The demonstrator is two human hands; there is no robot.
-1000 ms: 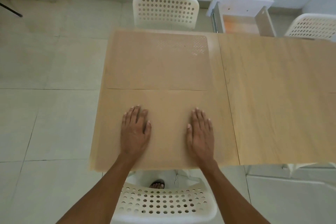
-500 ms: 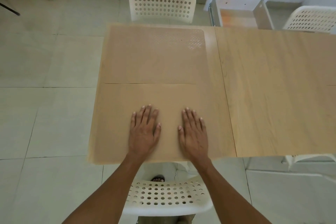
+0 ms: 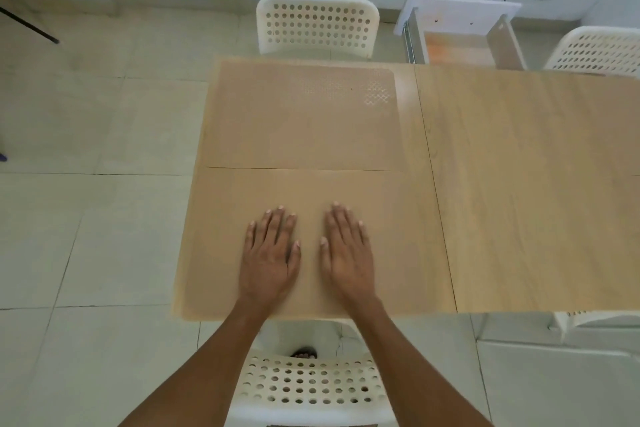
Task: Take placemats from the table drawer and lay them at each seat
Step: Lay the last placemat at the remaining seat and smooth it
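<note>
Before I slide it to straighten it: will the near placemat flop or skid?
The near placemat looks thin and lies flat, so probably floppy if lifted. Its near-left edge overhangs the table; it likely slides easily.

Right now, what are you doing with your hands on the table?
A person is laying placemats. Both the left hand and the right hand press flat on the near mat, which lies in front of the near chair. A far mat already lies by the far chair. The drawer stands open at the table's far edge.
</note>
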